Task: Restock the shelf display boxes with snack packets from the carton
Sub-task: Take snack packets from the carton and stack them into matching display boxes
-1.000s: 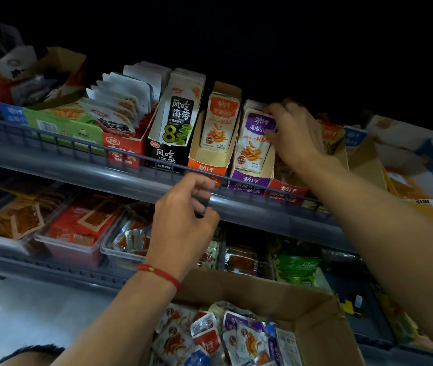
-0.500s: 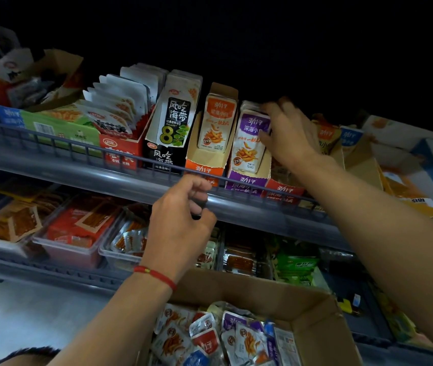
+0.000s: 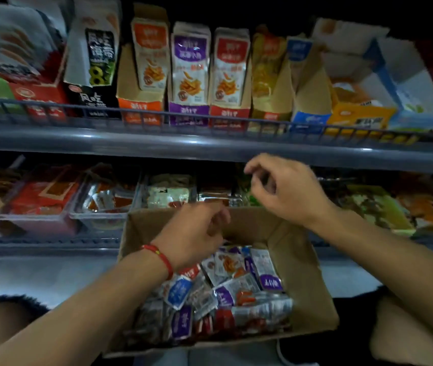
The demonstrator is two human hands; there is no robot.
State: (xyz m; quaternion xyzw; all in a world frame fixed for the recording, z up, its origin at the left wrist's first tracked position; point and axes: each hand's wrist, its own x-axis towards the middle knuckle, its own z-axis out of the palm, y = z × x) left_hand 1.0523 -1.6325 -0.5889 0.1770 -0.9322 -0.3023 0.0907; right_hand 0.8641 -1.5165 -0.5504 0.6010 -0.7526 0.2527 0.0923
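Both hands are hovering over the carton (image 3: 313,281), which is sitting just below the lower shelf with its long axis running away from the person toward the shelving. The left hand (image 3: 196,233), red bracelet (image 3: 161,256) on the wrist, is hanging with fingers loosely curled, gripping nothing. The right hand (image 3: 286,188) is floating higher, fingers bent and slightly apart, also empty. Snack packets (image 3: 236,286) are lying jumbled every which way inside the carton. Display boxes (image 3: 189,112) are standing upright in a row on the upper shelf (image 3: 210,146).
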